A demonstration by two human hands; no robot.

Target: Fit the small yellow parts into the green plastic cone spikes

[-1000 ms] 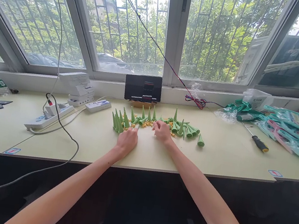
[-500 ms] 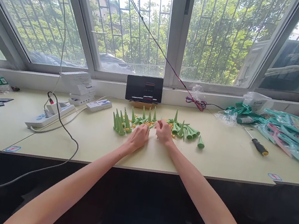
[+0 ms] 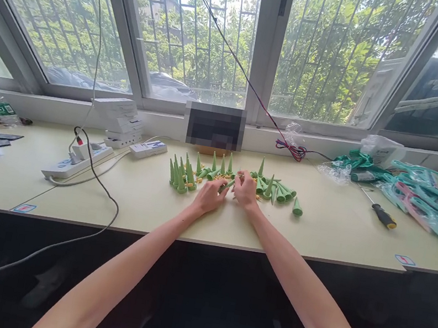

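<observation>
My left hand (image 3: 211,195) is closed on a green cone (image 3: 226,186), whose narrow body slants up toward the right. Close beside it, my right hand (image 3: 245,190) has its fingers pinched together near the cone's end; whatever they hold is too small to make out. Upright green cones (image 3: 181,176) stand in a cluster left of my hands, with several more behind. To the right lie further green cones (image 3: 283,192), and one single cone (image 3: 298,207) lies apart from them. Small yellow pieces (image 3: 223,176) are scattered among the cones behind my hands.
A dark screen (image 3: 215,127), blurred out, stands at the window. To the left are a power strip (image 3: 76,163), a black cable (image 3: 113,205) and white boxes (image 3: 115,118). On the right lie a screwdriver (image 3: 382,215) and teal packaged items (image 3: 431,199).
The view has shifted slightly. The green cone shows more clearly in my left hand, and my right hand remains pinched close beside it.
</observation>
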